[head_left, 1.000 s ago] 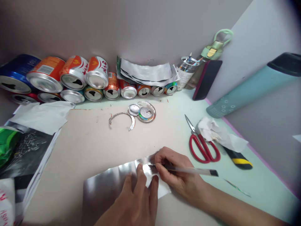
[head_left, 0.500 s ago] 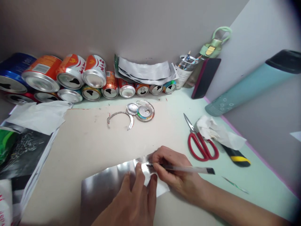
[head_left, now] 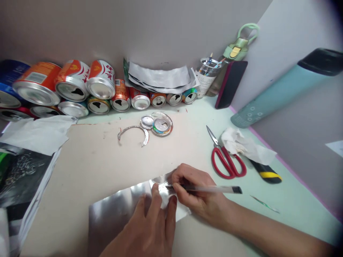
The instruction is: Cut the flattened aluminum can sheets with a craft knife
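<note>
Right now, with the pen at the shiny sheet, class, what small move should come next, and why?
I would probably draw the pen lightly and briefly along the shiny sheet: the right hand grips it with its tip at the sheet, and the left hand rests spread fingers there, seemingly steadying it.

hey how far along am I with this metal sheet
Some cutting looks done: a cut-off can end lies farther back. In hand: the right hand holds the pen to the metal sheet; the left hand presses it down. Left to do, probably: any remaining marking, since the pen is at the surface; I can't make out lines.
</note>
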`<act>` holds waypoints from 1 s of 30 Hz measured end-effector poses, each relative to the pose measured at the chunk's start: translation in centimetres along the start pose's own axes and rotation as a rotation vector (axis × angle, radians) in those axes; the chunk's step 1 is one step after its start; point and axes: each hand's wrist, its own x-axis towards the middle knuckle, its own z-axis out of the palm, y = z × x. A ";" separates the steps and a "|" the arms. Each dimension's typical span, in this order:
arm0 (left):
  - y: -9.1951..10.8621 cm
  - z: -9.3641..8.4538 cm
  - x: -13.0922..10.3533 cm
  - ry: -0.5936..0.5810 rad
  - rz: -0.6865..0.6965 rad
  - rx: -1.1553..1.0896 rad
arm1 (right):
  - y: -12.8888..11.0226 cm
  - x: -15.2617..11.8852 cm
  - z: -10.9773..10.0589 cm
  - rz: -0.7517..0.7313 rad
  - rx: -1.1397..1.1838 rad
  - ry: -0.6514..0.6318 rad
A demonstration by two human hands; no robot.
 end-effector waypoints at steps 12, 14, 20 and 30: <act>0.0 -0.1 -0.1 -0.038 0.021 -0.041 | 0.2 -0.1 -0.2 -0.016 0.017 -0.040; 0.0 -0.1 -0.2 -0.044 0.026 -0.041 | 0.1 0.0 -0.2 -0.018 0.022 -0.037; -0.1 0.0 -0.1 -0.049 0.028 -0.014 | -0.1 0.0 -0.3 0.090 0.133 -0.012; 0.0 -0.3 0.0 -0.034 0.011 -0.018 | 0.3 -0.1 0.0 0.056 0.078 -0.025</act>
